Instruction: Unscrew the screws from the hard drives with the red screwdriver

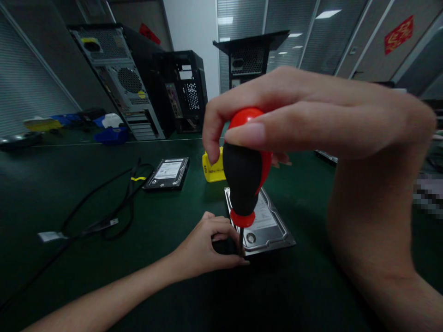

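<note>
My right hand [308, 110] is closed around the top of a stubby red-and-black screwdriver [242, 177]. The screwdriver stands nearly upright, its thin shaft pointing down at the near left corner of a silver hard drive [266, 219] with a white label. Low at that corner is my left hand [206, 240], its fingers and thumb curled in a pinch against the drive's edge, beside the shaft. The tip is partly hidden by these fingers, so I cannot tell whether it sits in a screw.
A second hard drive [168, 174] lies to the left, near a looped black cable [128, 203]. Behind the screwdriver stands a yellow container [213, 170]. Computer cases [129, 83] line the far side of the green table [166, 299]. Blue and yellow objects [110, 134] lie far left.
</note>
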Tool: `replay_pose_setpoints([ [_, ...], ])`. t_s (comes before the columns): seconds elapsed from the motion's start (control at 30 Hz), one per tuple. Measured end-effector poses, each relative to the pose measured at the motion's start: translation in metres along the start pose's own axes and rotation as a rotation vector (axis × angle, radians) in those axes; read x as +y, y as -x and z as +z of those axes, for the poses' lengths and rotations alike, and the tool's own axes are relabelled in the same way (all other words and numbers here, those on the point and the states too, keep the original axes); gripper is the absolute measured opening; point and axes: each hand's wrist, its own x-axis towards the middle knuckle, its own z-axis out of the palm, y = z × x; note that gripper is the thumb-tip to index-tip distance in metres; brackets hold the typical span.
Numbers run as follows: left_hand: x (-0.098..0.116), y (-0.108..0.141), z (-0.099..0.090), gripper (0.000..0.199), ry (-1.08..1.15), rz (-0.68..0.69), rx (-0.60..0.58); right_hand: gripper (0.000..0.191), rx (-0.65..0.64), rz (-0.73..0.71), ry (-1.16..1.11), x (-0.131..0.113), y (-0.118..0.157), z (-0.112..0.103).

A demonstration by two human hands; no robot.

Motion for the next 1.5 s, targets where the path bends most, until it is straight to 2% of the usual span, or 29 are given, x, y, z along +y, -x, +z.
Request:
replay_pose_setpoints([
  [0.1, -0.001, 0.0, 0.0, 0.02, -0.021, -0.002, -0.007, 0.096, 0.017, 0.052, 0.054, 0.0, 0.0, 0.0],
  [0.2, -0.002, 0.0, 0.0, 0.019, -0.028, -0.001, -0.016, 0.095, 0.014, 0.045, 0.054, 0.001, -0.001, 0.002],
  [0.37, -0.001, 0.001, 0.0, 0.018, -0.02, 0.006, -0.018, 0.098, 0.068, -0.036, -0.148, -0.003, -0.005, 0.004],
  [0.43, 0.0, 0.001, -0.001, 0.017, -0.025, 0.006, -0.016, 0.098, 0.069, -0.026, -0.187, -0.008, -0.007, 0.004],
  [0.6, 0.0, 0.001, 0.0, 0.017, -0.068, 0.004, -0.009, 0.098, 0.043, 0.073, -0.047, -0.019, -0.009, 0.002],
  [0.73, -0.001, 0.001, 0.0, 0.018, -0.069, 0.005, -0.017, 0.09, 0.073, -0.012, 0.009, -0.012, -0.006, 0.003],
  [0.9, 0.0, 0.0, -0.001, 0.02, -0.085, 0.012, -0.029, 0.086, 0.03, -0.018, 0.068, 0.0, -0.001, 0.004],
  [1.03, 0.0, 0.0, -0.002, 0.022, -0.088, 0.027, -0.033, 0.096, -0.014, -0.031, 0.054, 0.002, 0.0, 0.004],
  [1.13, 0.0, 0.0, -0.001, 0.02, -0.076, 0.025, -0.035, 0.096, -0.027, -0.003, 0.053, 0.0, -0.002, 0.003],
  [1.3, -0.002, 0.001, 0.0, 0.021, -0.047, 0.006, -0.028, 0.093, 0.022, -0.004, -0.006, -0.005, -0.004, 0.002],
  [1.5, -0.002, 0.0, 0.0, 0.02, -0.049, 0.004, -0.023, 0.092, 0.052, -0.019, 0.05, -0.002, -0.003, 0.005],
])
